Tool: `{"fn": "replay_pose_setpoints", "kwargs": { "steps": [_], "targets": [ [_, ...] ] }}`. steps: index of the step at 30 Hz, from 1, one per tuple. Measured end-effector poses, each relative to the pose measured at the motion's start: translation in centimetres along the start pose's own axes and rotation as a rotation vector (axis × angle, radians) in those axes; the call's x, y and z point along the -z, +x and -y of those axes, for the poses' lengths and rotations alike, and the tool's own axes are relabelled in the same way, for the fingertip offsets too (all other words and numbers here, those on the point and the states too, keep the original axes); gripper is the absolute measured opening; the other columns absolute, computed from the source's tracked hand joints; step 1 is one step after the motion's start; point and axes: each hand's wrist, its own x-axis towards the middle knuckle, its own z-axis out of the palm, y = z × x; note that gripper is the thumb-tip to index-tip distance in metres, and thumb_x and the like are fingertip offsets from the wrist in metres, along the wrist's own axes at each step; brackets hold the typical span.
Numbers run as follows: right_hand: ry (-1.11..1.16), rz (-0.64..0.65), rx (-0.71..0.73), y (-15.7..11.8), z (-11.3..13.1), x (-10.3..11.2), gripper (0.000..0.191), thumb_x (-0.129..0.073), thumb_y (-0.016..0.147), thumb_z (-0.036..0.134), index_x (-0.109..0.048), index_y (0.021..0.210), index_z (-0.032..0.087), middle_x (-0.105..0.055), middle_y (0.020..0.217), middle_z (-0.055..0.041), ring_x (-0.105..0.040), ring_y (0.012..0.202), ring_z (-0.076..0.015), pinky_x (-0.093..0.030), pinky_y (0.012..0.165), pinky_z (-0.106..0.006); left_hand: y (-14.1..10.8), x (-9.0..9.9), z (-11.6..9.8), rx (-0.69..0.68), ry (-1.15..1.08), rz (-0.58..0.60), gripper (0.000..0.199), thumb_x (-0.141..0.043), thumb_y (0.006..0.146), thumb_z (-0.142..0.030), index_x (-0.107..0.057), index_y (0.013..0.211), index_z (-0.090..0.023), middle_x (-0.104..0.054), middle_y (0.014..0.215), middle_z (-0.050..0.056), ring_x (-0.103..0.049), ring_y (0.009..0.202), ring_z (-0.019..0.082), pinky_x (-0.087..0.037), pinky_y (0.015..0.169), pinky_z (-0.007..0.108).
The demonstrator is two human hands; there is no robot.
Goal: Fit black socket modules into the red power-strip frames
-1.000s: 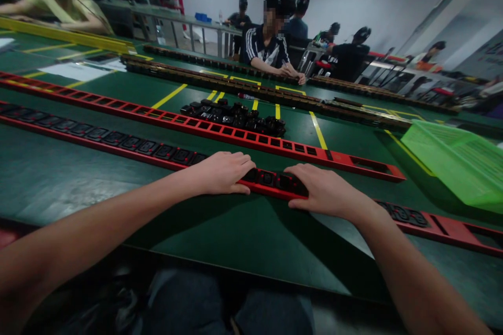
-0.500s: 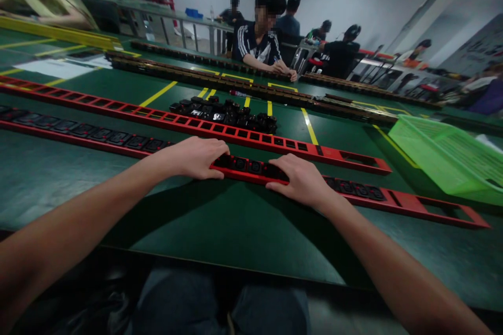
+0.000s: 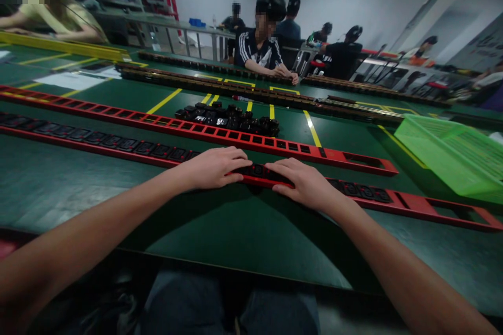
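Note:
A long red power strip housing [image 3: 414,208] lies along the near side of the table, filled with black socket modules [image 3: 146,148]. My left hand [image 3: 214,168] grips it near the middle, fingers bent over the sockets and thumb against the near edge. Just to the right, my right hand [image 3: 302,178] holds the same housing, its fingertips on the sockets and its thumb at the front edge. Between the two hands a black socket [image 3: 258,169] shows. The sockets under my fingers are hidden.
Behind lies a second red housing [image 3: 281,142] with vacant openings, then a pile of loose black sockets [image 3: 236,118]. A green basket [image 3: 444,152] stands at right. Dark long strips [image 3: 220,84] cross the table farther back. A co-worker [image 3: 259,49] sits opposite.
My left hand has slid right along the housing, closer to my right hand, leaving fewer sockets visible between them. My right hand stays at nearly the same place. The view has shifted slightly.

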Motion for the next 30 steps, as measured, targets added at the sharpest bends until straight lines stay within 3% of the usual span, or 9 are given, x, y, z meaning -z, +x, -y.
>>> {"fn": "replay_pose_setpoints", "kwargs": {
  "steps": [6, 20, 30],
  "targets": [
    [0.016, 0.006, 0.032, -0.04, 0.12, 0.12, 0.049, -0.060, 0.095, 0.029, -0.052, 0.142, 0.023, -0.062, 0.130, -0.0117, -0.059, 0.117, -0.0272, -0.052, 0.098, -0.045, -0.02, -0.43, 0.18, -0.086, -0.018, -0.117, 0.031, -0.045, 0.101, -0.025, -0.062, 0.124, -0.015, -0.060, 0.123, 0.011, -0.057, 0.108, 0.023, -0.048, 0.096, 0.038],
    [0.006, 0.018, 0.024, 0.00, 0.01, 0.20, 0.041, -0.059, 0.095, 0.030, -0.060, 0.136, 0.023, -0.063, 0.128, -0.0121, -0.059, 0.115, -0.0274, -0.052, 0.097, -0.046, 0.16, -0.30, -0.34, -0.090, -0.014, -0.121, 0.031, -0.047, 0.099, -0.024, -0.063, 0.124, -0.015, -0.060, 0.123, 0.012, -0.057, 0.109, 0.024, -0.049, 0.097, 0.040],
    [0.083, 0.014, -0.021, 0.08, 0.04, 0.13, 0.052, -0.064, 0.091, 0.030, -0.051, 0.142, 0.027, -0.064, 0.131, -0.0089, -0.058, 0.120, -0.0275, -0.049, 0.103, -0.048, 0.29, -0.40, -0.51, -0.148, -0.081, -0.129, 0.029, -0.044, 0.100, -0.019, -0.061, 0.124, -0.018, -0.062, 0.127, 0.010, -0.055, 0.117, 0.023, -0.047, 0.103, 0.039]
  ]
}}
